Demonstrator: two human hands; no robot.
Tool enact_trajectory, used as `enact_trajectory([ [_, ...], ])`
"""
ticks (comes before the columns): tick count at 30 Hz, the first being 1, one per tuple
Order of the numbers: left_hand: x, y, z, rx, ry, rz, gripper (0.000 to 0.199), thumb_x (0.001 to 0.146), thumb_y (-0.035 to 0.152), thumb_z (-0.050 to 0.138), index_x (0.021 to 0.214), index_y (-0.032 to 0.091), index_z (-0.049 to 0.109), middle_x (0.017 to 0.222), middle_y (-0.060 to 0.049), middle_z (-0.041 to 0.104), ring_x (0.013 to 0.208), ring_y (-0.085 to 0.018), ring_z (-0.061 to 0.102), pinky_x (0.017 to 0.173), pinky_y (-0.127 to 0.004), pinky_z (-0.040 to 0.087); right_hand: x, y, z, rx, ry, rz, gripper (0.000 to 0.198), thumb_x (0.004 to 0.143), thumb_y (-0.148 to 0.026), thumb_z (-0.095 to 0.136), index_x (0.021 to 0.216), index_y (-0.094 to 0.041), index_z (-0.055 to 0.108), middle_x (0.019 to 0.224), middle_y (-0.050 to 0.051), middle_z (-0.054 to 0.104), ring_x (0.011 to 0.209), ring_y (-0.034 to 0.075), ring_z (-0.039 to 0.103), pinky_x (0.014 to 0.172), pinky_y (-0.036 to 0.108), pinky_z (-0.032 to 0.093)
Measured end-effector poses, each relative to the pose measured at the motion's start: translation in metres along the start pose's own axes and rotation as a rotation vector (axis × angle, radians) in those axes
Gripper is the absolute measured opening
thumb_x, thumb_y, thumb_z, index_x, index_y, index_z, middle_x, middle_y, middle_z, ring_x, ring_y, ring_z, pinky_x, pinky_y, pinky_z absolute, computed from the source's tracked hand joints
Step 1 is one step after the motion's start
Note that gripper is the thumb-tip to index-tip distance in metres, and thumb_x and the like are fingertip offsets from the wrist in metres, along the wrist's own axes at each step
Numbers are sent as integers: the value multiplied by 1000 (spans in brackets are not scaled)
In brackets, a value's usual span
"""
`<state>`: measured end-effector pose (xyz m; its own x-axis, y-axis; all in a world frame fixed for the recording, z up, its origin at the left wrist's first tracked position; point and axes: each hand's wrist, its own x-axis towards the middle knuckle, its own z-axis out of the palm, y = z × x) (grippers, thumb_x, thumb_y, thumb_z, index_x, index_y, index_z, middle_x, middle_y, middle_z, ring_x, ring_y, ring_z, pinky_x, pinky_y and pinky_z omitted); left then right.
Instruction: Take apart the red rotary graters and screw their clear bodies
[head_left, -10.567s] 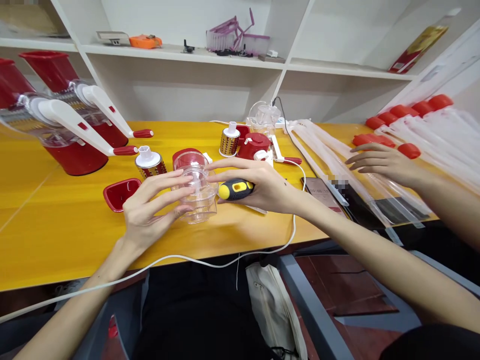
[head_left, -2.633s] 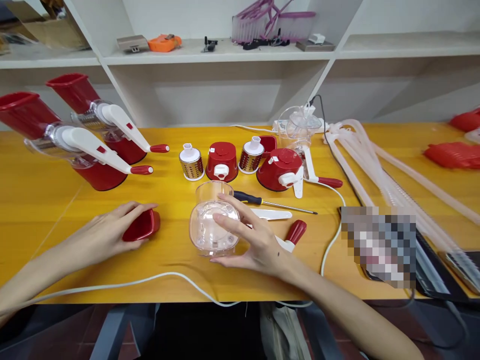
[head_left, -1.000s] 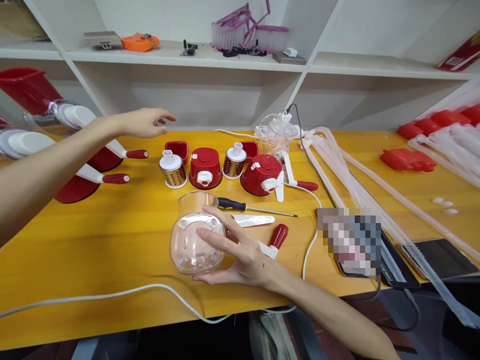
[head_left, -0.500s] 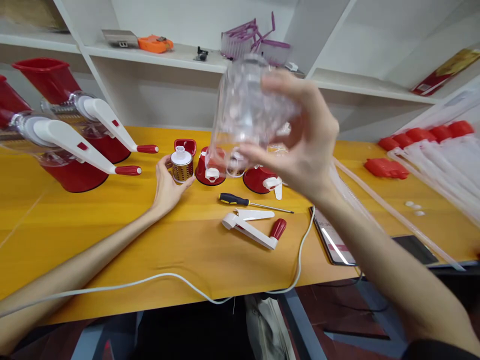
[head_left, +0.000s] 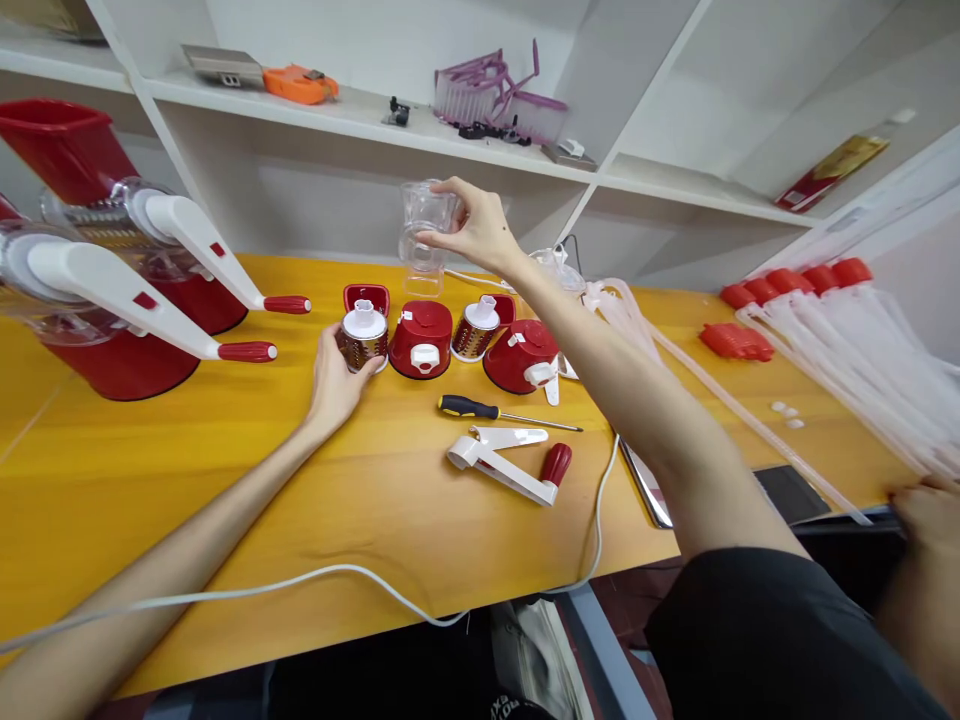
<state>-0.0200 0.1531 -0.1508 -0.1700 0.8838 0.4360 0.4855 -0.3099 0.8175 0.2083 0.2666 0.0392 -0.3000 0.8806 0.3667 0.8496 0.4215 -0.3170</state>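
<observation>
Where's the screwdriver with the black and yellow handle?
In the head view, the screwdriver lies just right of centre on the yellow table, with two red plastic bases behind and a white, red-handled crank in front.

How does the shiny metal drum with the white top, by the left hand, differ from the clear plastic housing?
The shiny metal drum with the white top is opaque; the clear plastic housing is see-through. The drum is shorter, the housing taller. The drum stands upright nearer the person, the left hand around it; the housing is farther back, in the right hand. Both are hand-held.
</observation>
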Motion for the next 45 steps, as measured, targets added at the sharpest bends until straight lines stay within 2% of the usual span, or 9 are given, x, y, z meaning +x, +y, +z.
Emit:
enact_trajectory([
  [5, 1, -2, 2, -1, -2, 1, 74, 74, 31, 87, 135, 20, 47, 142, -20, 61, 133, -39, 61, 114, -61, 48, 6, 9, 15, 25, -109, -31, 82, 77, -59, 69, 144, -15, 54, 91, 3, 56, 85, -6, 37, 123, 26, 45],
  [11, 1, -1, 0, 3, -7, -5, 75, 75, 34, 86, 136, 19, 46, 142, -21, 61, 133, -39, 61, 114, -61, 48, 7, 18, 29, 6, -248, -99, 84, 74, -55, 73, 140, -7, 53, 89, 2, 56, 82, -8, 35, 124, 29, 45],
  [21, 2, -4, 0, -12, -7, 8, 75, 74, 36, 87, 135, 22, 46, 140, -19, 61, 129, -38, 63, 112, -63, 49, -3, 15, 23, -27, -345, -131, 90, 70, -50, 78, 143, -8, 46, 92, 2, 58, 87, -5, 45, 122, 28, 44],
  [24, 2, -5, 0, -12, -8, 7, 74, 74, 39, 87, 134, 22, 47, 139, -19, 61, 129, -39, 63, 111, -63, 50, -3, 17, 25, -48, -322, -151, 90, 70, -54, 77, 142, -8, 48, 108, 6, 58, 97, -3, 45, 125, 32, 42],
  [31, 3, -6, -1, 0, -19, -4, 75, 73, 38, 87, 133, 20, 47, 139, -21, 60, 129, -41, 62, 110, -65, 50, -11, 12, 23, -130, -316, -79, 90, 74, -59, 72, 151, -24, 41, 141, 10, 45, 115, 6, 46, 125, 53, 39],
  [35, 3, -3, -3, 5, -30, -3, 77, 72, 39, 88, 134, 21, 46, 138, -21, 61, 128, -40, 64, 110, -65, 51, -17, 10, 11, -152, -295, -44, 95, 75, -66, 68, 154, -27, 34, 148, 10, 40, 118, 7, 45, 126, 55, 37],
  [41, 0, 6, -6, 17, -41, 17, 87, 70, 32, 90, 141, 19, 41, 146, -22, 55, 136, -39, 58, 117, -61, 47, -44, 12, -29, -109, -94, -58, 75, 92, -64, 43, 154, -22, 38, 152, 10, 34, 122, 4, 47, 126, 31, 45],
  [43, -6, 8, -12, 25, -27, 15, 87, 72, 28, 88, 144, 17, 40, 150, -24, 50, 142, -40, 53, 121, -61, 43, -71, 16, -42, -95, -5, -80, 66, 96, -62, 37, 145, -20, 48, 146, 8, 42, 122, 1, 48, 119, 24, 47],
  [45, -16, 12, -21, 49, 13, 42, 80, 77, 26, 82, 144, 15, 40, 151, -24, 47, 145, -40, 48, 122, -60, 42, -110, 23, -51, -73, 72, -134, 65, 97, -63, 34, 129, -13, 60, 130, 9, 53, 109, -3, 48, 106, 15, 46],
])
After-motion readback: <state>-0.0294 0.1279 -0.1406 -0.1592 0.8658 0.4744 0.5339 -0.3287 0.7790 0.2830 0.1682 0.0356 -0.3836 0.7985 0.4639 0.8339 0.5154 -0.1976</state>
